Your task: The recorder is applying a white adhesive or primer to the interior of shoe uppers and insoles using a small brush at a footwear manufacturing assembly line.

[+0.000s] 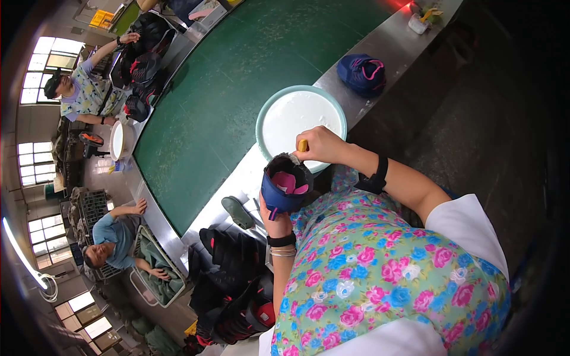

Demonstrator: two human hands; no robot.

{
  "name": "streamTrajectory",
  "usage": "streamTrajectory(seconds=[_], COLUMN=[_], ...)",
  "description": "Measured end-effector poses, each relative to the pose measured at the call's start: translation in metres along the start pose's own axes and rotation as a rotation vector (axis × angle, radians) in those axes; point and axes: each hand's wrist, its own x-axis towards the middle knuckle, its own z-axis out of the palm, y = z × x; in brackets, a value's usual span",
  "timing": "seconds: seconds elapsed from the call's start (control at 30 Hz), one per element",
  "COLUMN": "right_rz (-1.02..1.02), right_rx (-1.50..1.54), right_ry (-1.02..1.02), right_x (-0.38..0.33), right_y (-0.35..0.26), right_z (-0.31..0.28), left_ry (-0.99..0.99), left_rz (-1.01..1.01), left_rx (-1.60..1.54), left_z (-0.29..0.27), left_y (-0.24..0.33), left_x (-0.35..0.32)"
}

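We see our left hand (pixel 275 224) with its fingers bent around a blue shoe (pixel 278 199), pink inside, which is held just beside a round basin (pixel 259 127) of white liquid (pixel 297 115). Our right hand (pixel 323 144) has its fingers closed on a yellow handle (pixel 303 145) at the shoe's opening. Across the table (pixel 219 101), a basket (pixel 166 252) contains green pieces (pixel 167 286).

A basin (pixel 301 88) stands on the ledge (pixel 383 50) along the near side of the table (pixel 219 107), with one shoe (pixel 363 75) to its right, a second shoe (pixel 282 197) before it in the left hand (pixel 275 222), a heap of shoes (pixel 224 261) at lower left, and another basin (pixel 111 141) beyond the table, far left.
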Motion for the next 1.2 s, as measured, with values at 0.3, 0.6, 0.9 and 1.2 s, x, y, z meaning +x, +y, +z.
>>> streamTrajectory(seconds=[0.3, 0.6, 0.9, 1.2], right_rz=[0.04, 0.281, 0.279, 0.206], right_rx=[-0.099, 0.391, 0.757, 0.579], right_ry=[-0.032, -0.096, -0.235, -0.079], right_x=[0.01, 0.01, -0.009, 0.001], right_y=[-0.017, -0.058, -0.089, -0.073], right_z=[-0.02, -0.054, -0.075, -0.071], left_ry=[-0.05, -0.067, -0.061, -0.053], left_rz=[0.177, 0.306, 0.393, 0.414], left_rx=[0.004, 0.075, 0.065, 0.024], left_z=[0.013, 0.016, 0.021, 0.025], left_y=[0.003, 0.02, 0.038, 0.046], left_x=[0.001, 0.006, 0.006, 0.002])
